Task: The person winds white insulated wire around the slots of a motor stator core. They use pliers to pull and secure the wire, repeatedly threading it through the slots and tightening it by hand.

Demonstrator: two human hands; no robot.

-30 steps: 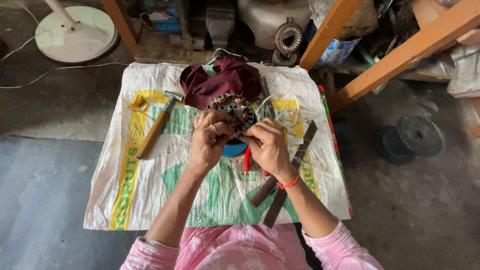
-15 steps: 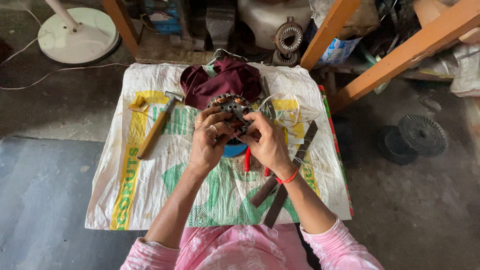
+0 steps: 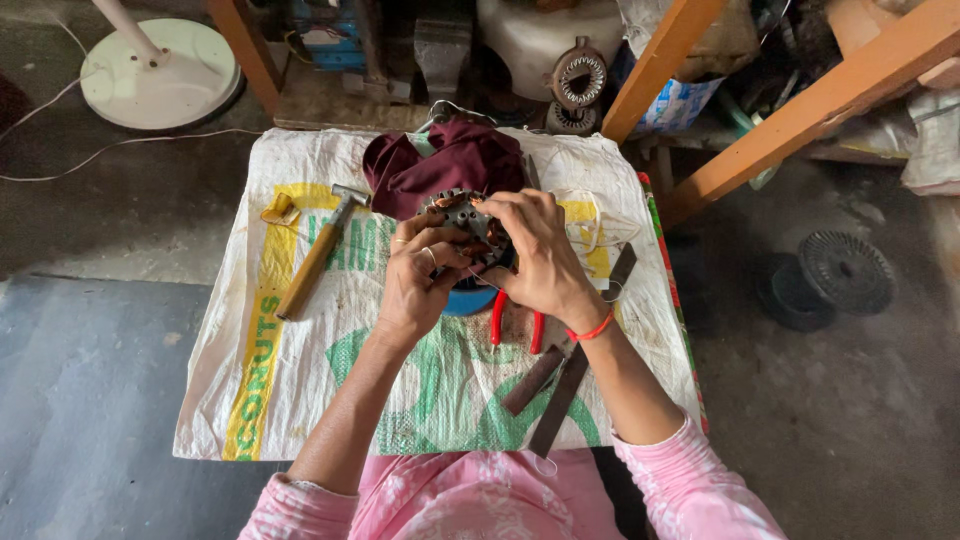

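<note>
In the head view, your two hands meet just above the centre of the frame, over the white woven sack printed in green and yellow (image 3: 300, 400) that covers the work surface. Between them you hold a round grey metal motor stator with copper-coloured windings (image 3: 462, 213). Your left hand (image 3: 418, 280) cups it from the lower left with fingers curled closed around its underside and rim. Your right hand (image 3: 535, 255) wraps over it from the right, and its fingertips (image 3: 487, 203) pinch at the top edge of the ring. Both hands are closed on the stator; neither lies flat or empty.

The relation that matters: the stator sits at the upper ends of both hands, toward the top of the frame, with the ring's open face turned roughly up at you. It has no long axis to speak of. Your right hand's fingers are the ones on the windings, while the left serves as the support beneath.

Directly behind the stator, toward the top, lies a crumpled maroon cloth (image 3: 445, 160), touching or nearly so. Below your hands, red-handled pliers (image 3: 515, 325) and part of a blue round object (image 3: 470, 300) show. A wooden-handled hammer (image 3: 315, 255) lies slanted at centre left, well apart from your left hand. Two dark flat metal strips (image 3: 565, 385) run diagonally under your right forearm.
</note>
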